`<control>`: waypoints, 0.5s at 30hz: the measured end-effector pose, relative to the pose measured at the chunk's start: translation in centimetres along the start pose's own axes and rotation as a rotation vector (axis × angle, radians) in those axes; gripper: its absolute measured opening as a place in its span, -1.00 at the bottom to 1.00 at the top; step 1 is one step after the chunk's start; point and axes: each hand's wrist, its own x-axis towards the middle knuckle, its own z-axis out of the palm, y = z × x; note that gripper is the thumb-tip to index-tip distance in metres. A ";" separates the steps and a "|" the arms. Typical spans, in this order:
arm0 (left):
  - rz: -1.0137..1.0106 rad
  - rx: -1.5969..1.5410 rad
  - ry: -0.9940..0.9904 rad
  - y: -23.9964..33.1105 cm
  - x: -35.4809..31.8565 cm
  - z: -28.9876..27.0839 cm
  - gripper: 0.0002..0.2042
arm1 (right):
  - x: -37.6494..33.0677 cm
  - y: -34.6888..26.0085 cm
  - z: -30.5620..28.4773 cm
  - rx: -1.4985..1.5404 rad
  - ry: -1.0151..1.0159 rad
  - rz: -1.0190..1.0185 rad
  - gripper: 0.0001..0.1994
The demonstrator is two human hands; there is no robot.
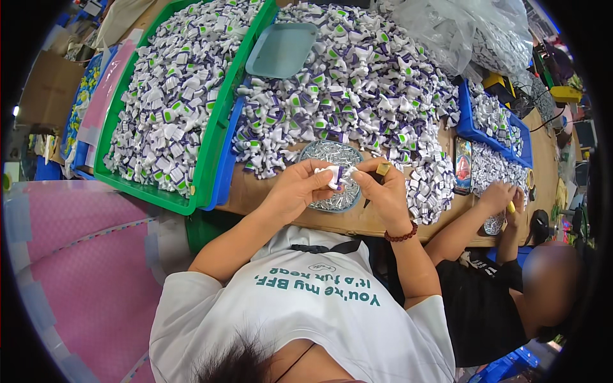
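Observation:
My left hand (302, 185) pinches a small white and purple plastic toy part (339, 176) between thumb and fingers. Close on its right, my right hand (385, 191) is closed, its thumb and forefinger at the part's right end. A yellow-ended tool (383, 168) sticks up between the right hand's fingers; a thin dark tip shows below the hand. The rest of that tool is hidden in the palm. Under both hands stands a round, shallow dish (306, 152) full of small silvery metal pieces, which look like screws or pins.
A green tray (220, 121) heaped with similar parts stands at the left. A large loose pile of toy parts (357, 83) covers the table beyond, with a pale lid-like tray (281, 51) on it. On the right, a co-worker's hands (501, 199) work near a blue bin (476, 131).

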 end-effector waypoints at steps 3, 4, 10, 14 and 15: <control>-0.005 0.010 0.004 -0.1 0.0 -0.1 -0.82 | 0.0 -0.2 0.1 -0.016 0.000 -0.004 -0.89; -0.003 0.011 0.000 -0.1 0.0 -0.2 -0.82 | 0.0 -0.2 0.1 -0.020 0.001 -0.002 -0.89; -0.004 0.040 0.020 0.1 -0.1 0.3 -0.83 | -0.1 -0.4 0.1 -0.006 0.009 -0.006 -0.91; 0.030 0.072 -0.006 0.0 -0.1 0.2 -0.83 | 0.0 -0.6 0.2 -0.232 -0.003 -0.113 -0.95; 0.041 0.100 0.017 -0.5 -0.1 0.3 -0.84 | -0.3 -0.5 -0.1 -0.298 -0.028 -0.157 -0.95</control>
